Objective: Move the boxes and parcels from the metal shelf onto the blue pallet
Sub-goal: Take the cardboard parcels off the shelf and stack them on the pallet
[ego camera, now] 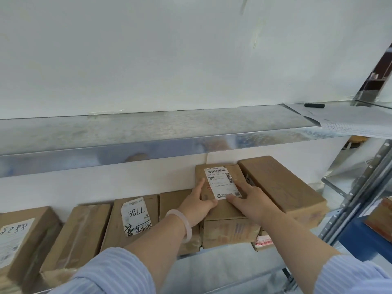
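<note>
1. Fingers [200,187] of the left hand [197,201] clasp the near-left corner of the labelled box [220,187]. The right hand [253,200] grips its near-right side, thumb laid across the top.
2. That box sits on the metal shelf [148,132], under the bare upper tier and on top of a lower box [230,232].
3. Just right of the labelled box lies a long box [282,187]. To its left stand the box marked 7786 [135,219] and at least two more parcels [78,234].
4. I'd judge the work well short of finished: this box is only being taken up, and at least five others wait.
5. No blue pallet is in sight from here, so what has been carried across cannot be told.
</note>
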`<state>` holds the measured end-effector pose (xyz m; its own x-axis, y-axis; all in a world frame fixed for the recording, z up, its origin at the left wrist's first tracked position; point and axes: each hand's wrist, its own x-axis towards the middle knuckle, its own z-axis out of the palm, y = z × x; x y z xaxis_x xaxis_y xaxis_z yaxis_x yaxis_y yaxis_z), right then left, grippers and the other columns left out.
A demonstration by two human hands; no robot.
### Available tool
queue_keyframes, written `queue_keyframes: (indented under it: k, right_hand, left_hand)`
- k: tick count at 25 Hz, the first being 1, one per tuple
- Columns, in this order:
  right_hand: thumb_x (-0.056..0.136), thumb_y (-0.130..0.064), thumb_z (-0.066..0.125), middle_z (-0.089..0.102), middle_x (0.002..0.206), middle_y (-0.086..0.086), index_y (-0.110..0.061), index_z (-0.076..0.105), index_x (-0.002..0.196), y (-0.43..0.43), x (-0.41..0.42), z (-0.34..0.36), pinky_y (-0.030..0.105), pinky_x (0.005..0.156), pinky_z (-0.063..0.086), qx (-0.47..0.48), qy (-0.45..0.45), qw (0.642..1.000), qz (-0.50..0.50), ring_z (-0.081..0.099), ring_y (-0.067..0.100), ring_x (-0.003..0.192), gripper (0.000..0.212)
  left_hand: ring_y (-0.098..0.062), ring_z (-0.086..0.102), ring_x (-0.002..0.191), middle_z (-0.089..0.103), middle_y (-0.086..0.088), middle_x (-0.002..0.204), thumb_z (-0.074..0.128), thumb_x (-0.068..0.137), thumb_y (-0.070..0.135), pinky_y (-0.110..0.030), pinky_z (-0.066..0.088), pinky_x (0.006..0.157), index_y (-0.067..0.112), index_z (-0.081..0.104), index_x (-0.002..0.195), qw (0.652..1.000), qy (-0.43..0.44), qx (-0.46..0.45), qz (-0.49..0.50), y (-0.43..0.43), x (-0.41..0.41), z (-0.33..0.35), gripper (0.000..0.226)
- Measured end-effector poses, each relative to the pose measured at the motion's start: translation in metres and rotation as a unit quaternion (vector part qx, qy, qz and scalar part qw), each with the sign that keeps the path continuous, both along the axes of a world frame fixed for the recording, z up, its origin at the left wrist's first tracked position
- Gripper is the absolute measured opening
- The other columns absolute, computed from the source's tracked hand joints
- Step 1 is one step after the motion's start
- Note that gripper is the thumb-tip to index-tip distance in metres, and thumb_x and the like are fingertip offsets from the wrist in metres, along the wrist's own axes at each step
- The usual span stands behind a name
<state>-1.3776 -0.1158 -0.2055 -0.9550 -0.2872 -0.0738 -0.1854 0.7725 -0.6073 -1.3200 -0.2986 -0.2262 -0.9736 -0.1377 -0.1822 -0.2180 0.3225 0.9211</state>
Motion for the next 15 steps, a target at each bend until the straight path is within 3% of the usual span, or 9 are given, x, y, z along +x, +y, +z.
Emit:
queue_keyframes:
  k: [3,5,7,8,15]
  right_hand:
    - [0.08,-0.05,0.066,0.043,0.139,0.004,-0.041,0.04,0.142,0.007,0.002,0.003,0.029,0.1,0.037,-0.095,-0.01,0.995,0.011,0.048,0.019,0.117,0.068]
    - [0.081,-0.048,0.067,0.037,0.141,0.006,-0.041,0.036,0.144,0.008,0.005,0.006,0.025,0.097,0.033,-0.096,-0.01,0.994,0.042,0.045,0.02,0.119,0.071]
    - [0.081,-0.049,0.066,0.035,0.146,0.006,-0.041,0.029,0.147,0.002,0.009,0.008,0.028,0.1,0.033,-0.088,-0.01,0.993,0.079,0.042,0.021,0.127,0.077]
    - [0.081,-0.049,0.066,0.035,0.148,0.006,-0.041,0.026,0.149,-0.003,0.012,0.008,0.031,0.103,0.032,-0.084,-0.011,0.991,0.102,0.039,0.022,0.131,0.079]
    - [0.08,-0.052,0.066,0.036,0.15,-0.003,-0.042,0.022,0.148,-0.081,0.081,-0.003,0.031,0.106,0.029,-0.123,-0.014,0.951,0.284,0.033,0.017,0.136,0.082]
  left_hand:
    - [0.012,0.049,0.081,0.046,0.028,0.12,0.065,0.086,0.027,-0.002,0.036,0.061,0.044,0.018,0.148,0.999,0.028,0.003,0.039,0.008,0.012,0.009,0.08]
    - [0.013,0.051,0.092,0.046,0.022,0.132,0.066,0.085,0.027,0.0,0.035,0.072,0.041,0.018,0.149,0.996,0.05,0.009,0.068,0.014,0.024,0.013,0.082]
    - [0.0,0.041,0.123,0.035,0.013,0.148,0.07,0.082,0.034,-0.012,0.03,0.096,0.037,0.016,0.151,0.993,0.064,0.003,0.096,0.019,0.04,0.012,0.087]
    - [-0.002,0.035,0.13,0.032,0.013,0.15,0.072,0.081,0.037,-0.017,0.027,0.1,0.037,0.015,0.151,0.991,0.07,-0.005,0.115,0.019,0.052,0.012,0.091]
    - [-0.011,0.037,0.134,0.038,0.006,0.149,0.076,0.074,0.043,-0.037,0.032,0.112,0.036,0.013,0.151,0.961,0.071,-0.076,0.258,-0.02,0.165,0.01,0.1]
